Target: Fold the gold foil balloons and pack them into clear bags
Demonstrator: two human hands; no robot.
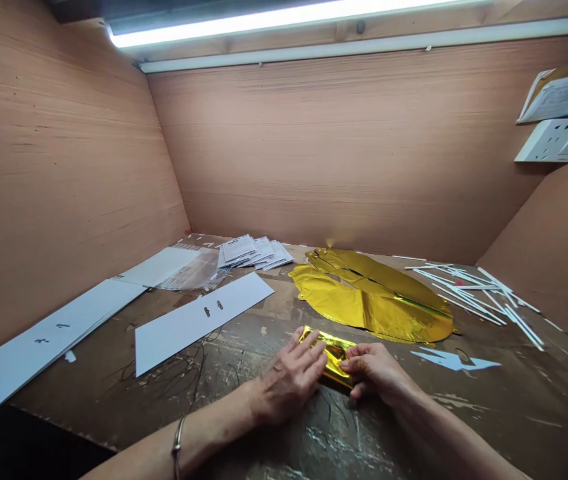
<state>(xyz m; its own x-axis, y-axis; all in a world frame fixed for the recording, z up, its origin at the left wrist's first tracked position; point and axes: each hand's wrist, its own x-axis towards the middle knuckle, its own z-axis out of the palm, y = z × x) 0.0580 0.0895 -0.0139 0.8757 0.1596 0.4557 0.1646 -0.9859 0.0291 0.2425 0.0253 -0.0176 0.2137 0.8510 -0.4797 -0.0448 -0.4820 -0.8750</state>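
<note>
Spanning the view, tan wooden walls [314, 147] enclose a scuffed brown table [244, 347], with a lit tube [284, 20] overhead. Large gold foil sheets [389, 293] overlap at the table's centre right. Long white boards [59, 333] reach along the left side; their two small dark marks cannot be made out for certain. The person's left hand [291, 373], a bracelet [177, 440] on its wrist, lies palm down on the left part of the folded foil, fingers slightly apart and nearly straight. The right hand [371, 373] has its thumb and forefinger together, clamped on the foil's right end, the other fingers curled. A shorter white card [204, 327] with two cut-outs lies to the left. White sticks [484, 287] scatter at the right. Clear bags [197, 270] and printed slips [251, 253] lie at the back left, their print too small to read. A socket panel [551, 141] sits below papers [567, 93] at upper right. The folded foil [335, 360], shiny gold, is on the table at the near edge, between the hands. White scraps [457, 360] lie to its right.
</note>
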